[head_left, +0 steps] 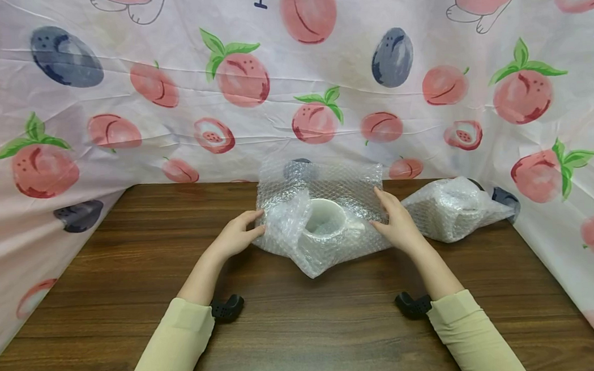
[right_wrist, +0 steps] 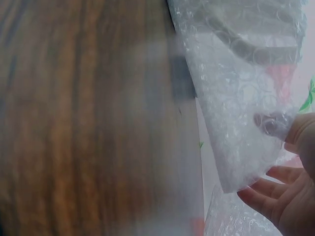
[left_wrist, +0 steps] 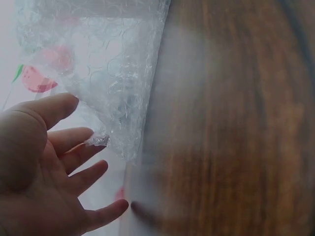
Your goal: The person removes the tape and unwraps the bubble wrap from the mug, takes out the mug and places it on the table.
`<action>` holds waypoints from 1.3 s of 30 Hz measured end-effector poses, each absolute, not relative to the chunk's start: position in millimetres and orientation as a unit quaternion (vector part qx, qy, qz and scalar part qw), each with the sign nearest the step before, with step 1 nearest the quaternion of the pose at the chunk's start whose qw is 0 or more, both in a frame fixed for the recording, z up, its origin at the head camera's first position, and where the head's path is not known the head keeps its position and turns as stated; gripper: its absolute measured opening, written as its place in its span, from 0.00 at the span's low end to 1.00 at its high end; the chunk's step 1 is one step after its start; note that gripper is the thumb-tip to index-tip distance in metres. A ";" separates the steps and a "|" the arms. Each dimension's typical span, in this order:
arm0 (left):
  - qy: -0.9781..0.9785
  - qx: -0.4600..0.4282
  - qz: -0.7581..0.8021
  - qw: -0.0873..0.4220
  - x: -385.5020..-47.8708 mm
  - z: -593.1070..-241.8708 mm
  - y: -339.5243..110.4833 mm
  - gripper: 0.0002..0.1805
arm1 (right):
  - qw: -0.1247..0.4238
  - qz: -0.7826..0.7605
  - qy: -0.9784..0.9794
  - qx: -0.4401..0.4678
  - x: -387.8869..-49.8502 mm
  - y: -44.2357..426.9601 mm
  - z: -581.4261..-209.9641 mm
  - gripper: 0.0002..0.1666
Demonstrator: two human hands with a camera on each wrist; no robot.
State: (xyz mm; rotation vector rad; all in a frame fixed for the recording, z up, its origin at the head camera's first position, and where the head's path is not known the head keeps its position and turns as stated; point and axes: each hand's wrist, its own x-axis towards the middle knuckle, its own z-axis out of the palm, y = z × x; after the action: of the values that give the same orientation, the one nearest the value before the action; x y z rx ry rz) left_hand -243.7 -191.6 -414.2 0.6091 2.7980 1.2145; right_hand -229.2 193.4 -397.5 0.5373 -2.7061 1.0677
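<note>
A white mug [head_left: 319, 203] stands on a sheet of bubble wrap [head_left: 327, 257], its mouth showing and its lower part covered by a folded flap. The sheet's back part rises behind the mug. My left hand [head_left: 236, 233] is at the sheet's left side, fingers spread. In the left wrist view a fingertip meets a crumpled corner of the bubble wrap [left_wrist: 123, 98]. My right hand [head_left: 397, 220] is at the right side. In the right wrist view its thumb shows through the bubble wrap [right_wrist: 231, 123], with the other fingers extended by the lower edge.
To the right on the brown wooden table [head_left: 306, 338] lies a bubble-wrapped bundle [head_left: 449, 210], its contents unclear. A fruit-printed cloth [head_left: 175, 34] hangs behind the table and along both sides. Black wrist mounts [head_left: 227, 309] sit by the sleeves.
</note>
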 end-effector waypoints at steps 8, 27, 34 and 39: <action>0.904 0.205 0.375 0.022 -244.8 -420.0 -193.6 0.30 | 0.089 0.319 -0.924 0.192 -231.6 197.9 -399.6 0.45; 0.916 0.208 0.334 0.078 -240.8 -417.9 -196.5 0.36 | 0.032 0.268 -0.929 0.253 -233.6 204.8 -401.8 0.30; 0.916 0.239 0.309 0.090 -243.4 -420.4 -199.4 0.33 | -0.020 0.275 -0.933 0.232 -235.3 208.2 -406.9 0.27; 0.919 0.243 0.294 0.095 -245.3 -422.3 -200.3 0.34 | -0.054 0.290 -0.927 0.230 -235.7 210.3 -410.2 0.26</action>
State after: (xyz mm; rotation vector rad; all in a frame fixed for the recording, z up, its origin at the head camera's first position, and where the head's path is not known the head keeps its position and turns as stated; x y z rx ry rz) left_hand -245.3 -200.3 -422.3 0.7214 2.7260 0.8725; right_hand -235.7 210.3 -410.2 0.7502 -3.0187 0.9436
